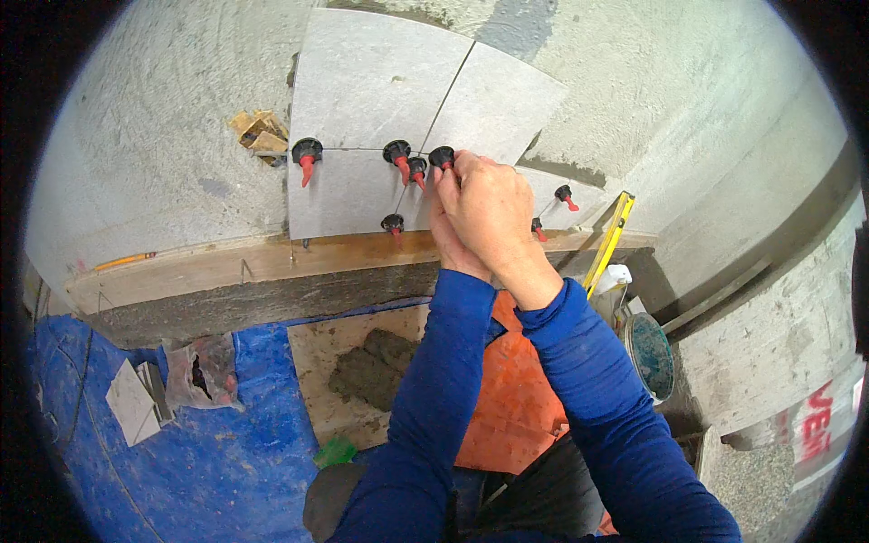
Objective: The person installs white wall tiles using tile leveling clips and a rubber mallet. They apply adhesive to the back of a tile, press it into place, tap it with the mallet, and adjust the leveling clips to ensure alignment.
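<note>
My right hand (496, 201) is closed at the joint between pale grey wall tiles, its fingertips on the red handle of a black-capped tile leveling spacer (442, 157). Partly behind it, my left hand (455, 242) is raised close to the same spot; its fingers are mostly hidden. Two large upper tiles, one at left (380, 77) and one at right (498, 104), sit above a lower row of tiles (348, 195). More red-and-black spacers stand along the joints, including one at the left edge (307, 161) and one at right (566, 197).
A wooden batten (199, 270) runs under the tiles, with a pencil (125, 261) above it. A yellow spirit level (611, 240) leans at right beside a bucket (654, 357). Mortar (373, 366) lies on a board; a plastic bag (201, 373) rests on the blue tarp (235, 471).
</note>
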The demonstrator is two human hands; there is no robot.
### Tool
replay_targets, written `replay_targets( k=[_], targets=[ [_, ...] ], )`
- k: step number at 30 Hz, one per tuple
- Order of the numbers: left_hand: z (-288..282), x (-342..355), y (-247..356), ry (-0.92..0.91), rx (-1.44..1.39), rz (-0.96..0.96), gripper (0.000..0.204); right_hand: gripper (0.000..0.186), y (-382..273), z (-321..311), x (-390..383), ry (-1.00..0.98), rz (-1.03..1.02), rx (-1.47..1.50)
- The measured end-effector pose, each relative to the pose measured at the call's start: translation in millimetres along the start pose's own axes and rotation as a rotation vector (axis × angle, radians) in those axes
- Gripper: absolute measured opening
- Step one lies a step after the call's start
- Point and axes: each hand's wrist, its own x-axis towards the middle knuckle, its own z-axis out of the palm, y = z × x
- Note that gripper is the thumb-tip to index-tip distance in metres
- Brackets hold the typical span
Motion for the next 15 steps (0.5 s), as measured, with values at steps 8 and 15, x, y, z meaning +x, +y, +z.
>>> replay_targets(
  k=[8,15],
  targets=[
    [-1.0,-1.0,1.9,-0.003,0.010,-0.003,0.037,0.028,-1.6,-2.0,-0.9,-0.033,0.031,0.012],
    [-3.1,-0.3,3.5,-0.005,0.018,0.003,0.038,0.029,-3.0,-2.8,0.3,-0.012,0.040,-0.002]
  ],
)
